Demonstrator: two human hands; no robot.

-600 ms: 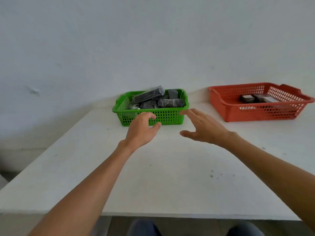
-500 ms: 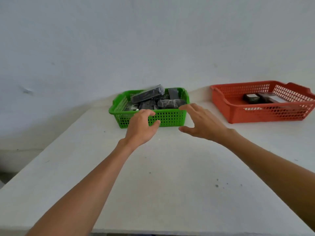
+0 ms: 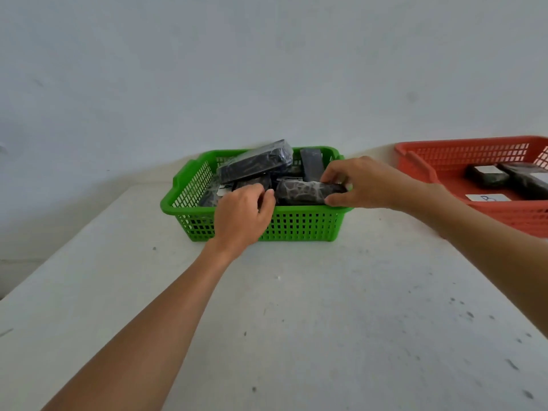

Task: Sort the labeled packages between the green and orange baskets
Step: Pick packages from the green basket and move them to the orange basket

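From my remote station I see both bare hands reaching into the green basket (image 3: 296,223), which sits on the white desk (image 3: 296,321) near the wall (image 3: 267,69).

The right grip (image 3: 370,183) has hold of the front wrapped package (image 3: 305,192), a dark bundle in crinkled clear film lying across the basket just behind its near rim. The thumb sits on the near side at the package's right end and the fingers curl over the top, so this grip is closed around it.

The left grip (image 3: 241,216) comes over the near rim with its fingers curled inward. Its thumb lies against the left end of the same package. I cannot tell whether it actually pinches the package or only touches it.

Behind this package the basket holds more dark bundles. A tilted wrapped package (image 3: 255,166) rests on top of the pile, its right end raised above the rim. An upright dark package (image 3: 311,166) leans near the back wall of the basket.

The orange basket (image 3: 462,152) stands to the right, apart from the green one and partly cut off by the edge of the view. Inside it lie two dark packages (image 3: 486,176), side by side, and a white label (image 3: 486,198) on the floor in front of them, with blurred writing I cannot read.
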